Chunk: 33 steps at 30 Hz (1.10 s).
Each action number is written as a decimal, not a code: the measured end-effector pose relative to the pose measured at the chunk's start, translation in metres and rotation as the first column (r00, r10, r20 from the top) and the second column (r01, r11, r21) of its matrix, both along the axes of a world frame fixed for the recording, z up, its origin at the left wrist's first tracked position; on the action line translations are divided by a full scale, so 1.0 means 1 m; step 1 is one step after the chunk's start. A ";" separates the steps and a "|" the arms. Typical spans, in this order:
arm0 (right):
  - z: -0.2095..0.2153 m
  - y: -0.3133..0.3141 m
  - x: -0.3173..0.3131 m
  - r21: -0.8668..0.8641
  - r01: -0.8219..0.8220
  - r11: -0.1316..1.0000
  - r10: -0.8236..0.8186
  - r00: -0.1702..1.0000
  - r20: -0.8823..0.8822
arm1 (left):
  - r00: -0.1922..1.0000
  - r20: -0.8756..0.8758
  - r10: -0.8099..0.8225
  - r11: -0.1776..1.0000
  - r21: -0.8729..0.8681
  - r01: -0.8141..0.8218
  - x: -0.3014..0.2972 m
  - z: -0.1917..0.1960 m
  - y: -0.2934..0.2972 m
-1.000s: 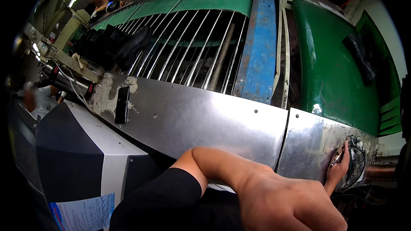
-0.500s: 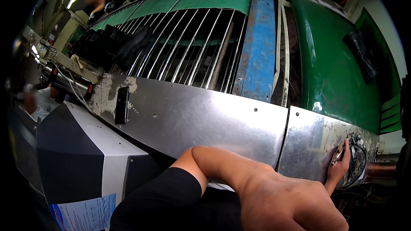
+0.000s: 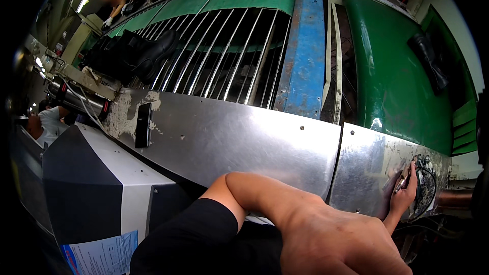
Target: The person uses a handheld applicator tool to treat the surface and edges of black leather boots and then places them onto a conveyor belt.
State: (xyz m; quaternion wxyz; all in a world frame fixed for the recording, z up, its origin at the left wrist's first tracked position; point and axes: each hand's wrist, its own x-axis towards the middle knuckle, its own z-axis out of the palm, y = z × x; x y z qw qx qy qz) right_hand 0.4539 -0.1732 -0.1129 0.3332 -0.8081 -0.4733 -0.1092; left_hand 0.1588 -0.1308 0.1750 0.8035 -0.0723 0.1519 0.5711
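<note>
My left arm crosses the lower middle, bent at the elbow. The back of my left hand is large and close, and its fingers lie out of view or hidden below the lower edge. Farther right, my right hand is over the metal ledge, fingers pointing away from me. It is closed on a slim silvery tool, whose exact kind is too small to make out. Just right of this hand, a loop of black cable lies on a dark, grimy patch of the ledge.
A metal ledge runs across the front, with a dark phone on it. Beyond are a rack of metal rods, black boots, a blue beam and a green belt carrying a black boot. Other people work at the left.
The view has shifted slightly. A person at the left edge has shifted, and a far co-worker's hands have moved a little. My right hand stays in nearly the same place with the tool.
</note>
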 end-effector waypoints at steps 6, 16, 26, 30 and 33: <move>0.002 0.001 -0.001 0.032 -0.007 0.999 0.005 0.997 0.074 | 0.554 -0.828 0.087 0.977 0.179 0.115 0.024 0.003 -0.016; 0.004 0.004 -0.005 0.046 -0.008 0.999 0.006 0.998 0.056 | 0.997 0.069 0.037 0.995 -0.098 -0.030 -0.008 0.014 0.024; 0.004 0.005 -0.006 0.043 -0.001 0.999 -0.002 0.997 0.075 | 0.994 0.098 0.052 0.996 -0.070 -0.045 -0.014 0.019 0.033; 0.004 0.001 -0.003 0.019 0.017 1.000 -0.018 0.999 0.027 | 0.992 0.115 0.047 0.997 -0.062 -0.040 -0.016 0.019 0.037; 0.003 0.000 -0.002 0.000 0.022 1.000 -0.022 1.000 0.007 | 0.991 0.122 0.052 0.997 -0.054 -0.046 -0.017 0.020 0.039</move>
